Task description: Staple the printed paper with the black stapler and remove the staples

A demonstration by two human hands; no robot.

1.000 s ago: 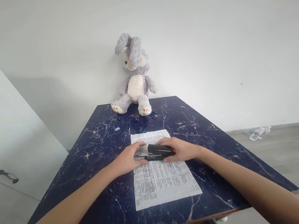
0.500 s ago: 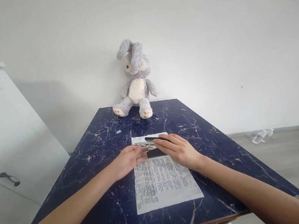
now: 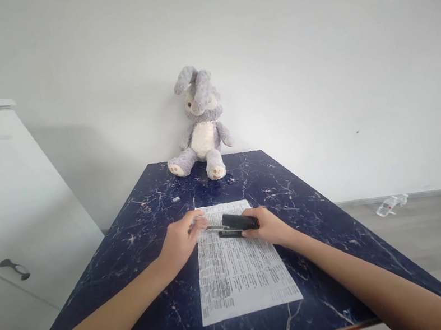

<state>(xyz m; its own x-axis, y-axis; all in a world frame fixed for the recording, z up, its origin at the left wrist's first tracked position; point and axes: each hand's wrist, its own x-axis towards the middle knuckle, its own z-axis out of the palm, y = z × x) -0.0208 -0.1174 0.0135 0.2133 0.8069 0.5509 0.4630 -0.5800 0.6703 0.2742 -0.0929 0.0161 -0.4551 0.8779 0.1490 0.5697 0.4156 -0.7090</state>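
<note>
A black stapler [image 3: 239,222] is held above a printed sheet of paper [image 3: 253,281], its metal staple tray sticking out to the left. My right hand [image 3: 266,227] is closed round the stapler's right end. At the tip of the metal tray, my left hand [image 3: 183,240] has its fingers curled and pinched together, touching that end. The fingertips are slightly blurred, and any staples between them cannot be made out. The paper lies flat on the dark blue marbled table [image 3: 154,319], under both hands.
A grey plush rabbit [image 3: 203,136] sits at the table's far edge against the wall. A small pale piece [image 3: 175,199] lies on the table's left side. To the left stands a white cabinet [image 3: 6,185]; a clear plastic item [image 3: 391,205] lies on the floor at right.
The stapler's upper black arm has come down closer over the metal tray. My right hand has shifted to grip its right end, and my left fingers have curled in at the tray's tip.
</note>
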